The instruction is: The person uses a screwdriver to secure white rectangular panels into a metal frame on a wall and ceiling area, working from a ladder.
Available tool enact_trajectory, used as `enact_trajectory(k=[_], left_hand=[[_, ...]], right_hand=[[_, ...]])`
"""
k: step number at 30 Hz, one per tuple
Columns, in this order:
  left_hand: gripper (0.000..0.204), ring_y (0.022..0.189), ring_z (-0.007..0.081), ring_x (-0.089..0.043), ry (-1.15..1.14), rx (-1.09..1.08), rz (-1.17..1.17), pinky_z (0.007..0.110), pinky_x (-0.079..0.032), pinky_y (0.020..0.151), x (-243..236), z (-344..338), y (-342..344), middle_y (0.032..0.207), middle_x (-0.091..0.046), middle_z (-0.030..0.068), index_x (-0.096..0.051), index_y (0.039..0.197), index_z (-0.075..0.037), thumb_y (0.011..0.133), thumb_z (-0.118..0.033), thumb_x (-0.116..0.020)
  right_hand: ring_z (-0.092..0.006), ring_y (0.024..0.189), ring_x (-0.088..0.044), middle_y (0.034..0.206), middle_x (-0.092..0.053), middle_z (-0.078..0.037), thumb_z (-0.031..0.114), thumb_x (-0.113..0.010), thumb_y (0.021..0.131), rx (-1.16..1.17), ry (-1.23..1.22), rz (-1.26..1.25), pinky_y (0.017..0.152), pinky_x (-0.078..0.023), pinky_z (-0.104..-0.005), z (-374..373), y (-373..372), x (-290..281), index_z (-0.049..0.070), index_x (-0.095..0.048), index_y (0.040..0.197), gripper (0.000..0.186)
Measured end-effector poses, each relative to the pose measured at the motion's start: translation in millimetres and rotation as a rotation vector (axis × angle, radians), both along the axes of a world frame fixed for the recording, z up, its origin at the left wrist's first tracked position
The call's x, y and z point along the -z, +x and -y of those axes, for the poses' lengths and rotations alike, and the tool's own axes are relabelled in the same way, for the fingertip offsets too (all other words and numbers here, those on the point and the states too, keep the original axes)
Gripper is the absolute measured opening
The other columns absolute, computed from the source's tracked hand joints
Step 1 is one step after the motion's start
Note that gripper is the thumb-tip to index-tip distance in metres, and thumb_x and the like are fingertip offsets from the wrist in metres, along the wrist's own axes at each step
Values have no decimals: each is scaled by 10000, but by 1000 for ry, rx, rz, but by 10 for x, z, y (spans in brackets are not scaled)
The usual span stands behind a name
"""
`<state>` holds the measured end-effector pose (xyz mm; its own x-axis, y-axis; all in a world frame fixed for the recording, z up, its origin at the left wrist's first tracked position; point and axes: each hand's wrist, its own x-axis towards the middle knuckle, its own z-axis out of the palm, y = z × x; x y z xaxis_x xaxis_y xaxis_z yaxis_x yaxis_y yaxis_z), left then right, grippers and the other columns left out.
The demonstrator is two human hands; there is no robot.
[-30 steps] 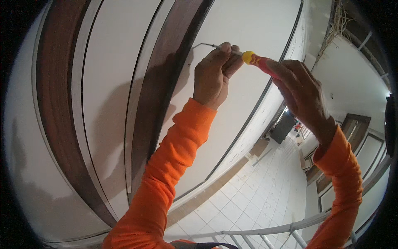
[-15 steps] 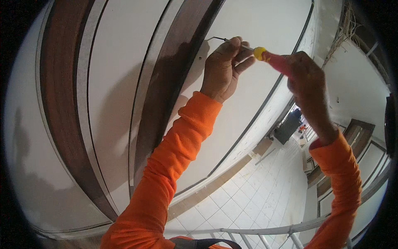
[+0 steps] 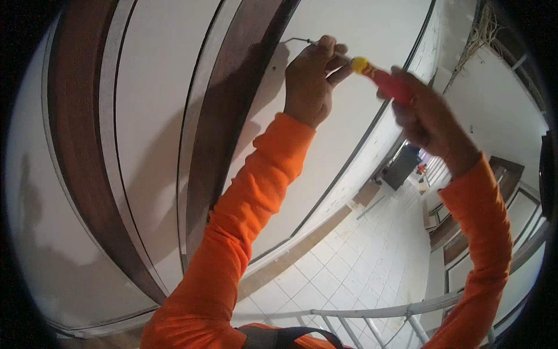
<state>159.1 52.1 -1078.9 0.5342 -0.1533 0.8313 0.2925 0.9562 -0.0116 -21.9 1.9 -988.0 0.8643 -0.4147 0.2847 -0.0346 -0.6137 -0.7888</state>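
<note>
A screwdriver with a red and yellow handle (image 3: 381, 78) lies across the space between my hands, in front of a pale wall panel (image 3: 349, 122). My right hand (image 3: 427, 116) is closed around the red end of the handle, slightly blurred. With thumb and fingers pinched, my left hand (image 3: 311, 78) steadies the metal shaft near its far end. Beyond those fingertips, a thin bent piece with a dark part (image 3: 299, 40) reaches to the panel beside a dark brown strip (image 3: 241, 87). Where the screwdriver's tip meets it is hidden by my fingers.
Below me curves a metal rail with rungs (image 3: 372, 312), like a ladder's top. White floor tiles (image 3: 325, 279) lie far beneath. A dark box-like object (image 3: 402, 168) stands down the corridor; loose wires (image 3: 485, 38) hang at the upper right.
My right hand has turned on the handle and its fingers have shifted, showing more of the red grip. Both hands sit slightly higher in the picture; my left keeps its pinch.
</note>
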Motion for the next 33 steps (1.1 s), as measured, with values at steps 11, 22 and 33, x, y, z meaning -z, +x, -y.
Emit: enact_trajectory(k=[11, 22, 33], left_hand=[[221, 909, 130, -671, 13, 11, 53, 288, -584, 881, 2, 22, -54, 969, -662, 53, -624, 1041, -56, 951, -258, -632], [171, 1010, 162, -656, -34, 61, 34, 345, -551, 980, -44, 37, -106, 1018, -662, 57, -609, 1059, -50, 948, -178, -630], [154, 866, 117, -650, -24, 19, 40, 309, -572, 926, -3, 30, 2, 915, -648, 36, -619, 960, -65, 925, -207, -667]], right_hand=[[-147, 643, -617, 878, -615, -35, 99, -690, 848, -10, -1881, 531, 577, -569, -295, 104, 1, -30, 116, -561, 1217, 392], [-203, 829, -654, 989, -635, -74, 39, -695, 823, 119, -1671, 279, 634, -590, -330, -97, -173, -154, 87, -517, 1287, 499], [-209, 772, -665, 954, -655, -81, 103, -655, 890, -68, -1481, 476, 673, -597, -344, 67, -82, 78, 96, -580, 1211, 329]])
